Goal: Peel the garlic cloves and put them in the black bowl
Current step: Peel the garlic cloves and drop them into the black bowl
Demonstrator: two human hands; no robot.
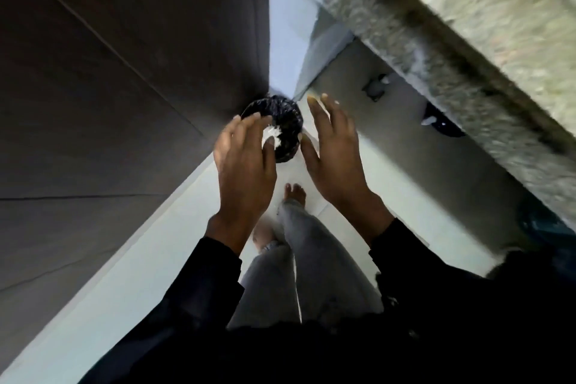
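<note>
A dark panelled wall (109,87) fills the left side, and a speckled stone worktop (467,40) runs diagonally across the upper right, blurred. Between them lies a pale floor (140,259), seen from above. The person's grey trouser legs (311,274) and 2 bare feet (295,193) stand on it.

Both arms in black sleeves (193,290) reach forward over the floor. The left hand (244,162) has its fingers (249,125) loosely spread and slightly bent, gripping nothing that can be seen. The right hand (335,150) is open too, fingers straight and pointing away, thumb out to the side.

Between the 2 hands and beyond them sits a round black bin (285,125) lined with a crinkled black bag, on the floor at the wall's corner. White scraps (274,135) lie inside it, just beside the left thumb; whether they are garlic skins cannot be told. The left fingers overlap the bin's near left rim in the view.

Under the worktop's edge, well to the right, a dark rounded object (442,125) shows partly; whether it is the black bowl is unclear. No garlic cloves can be made out.
</note>
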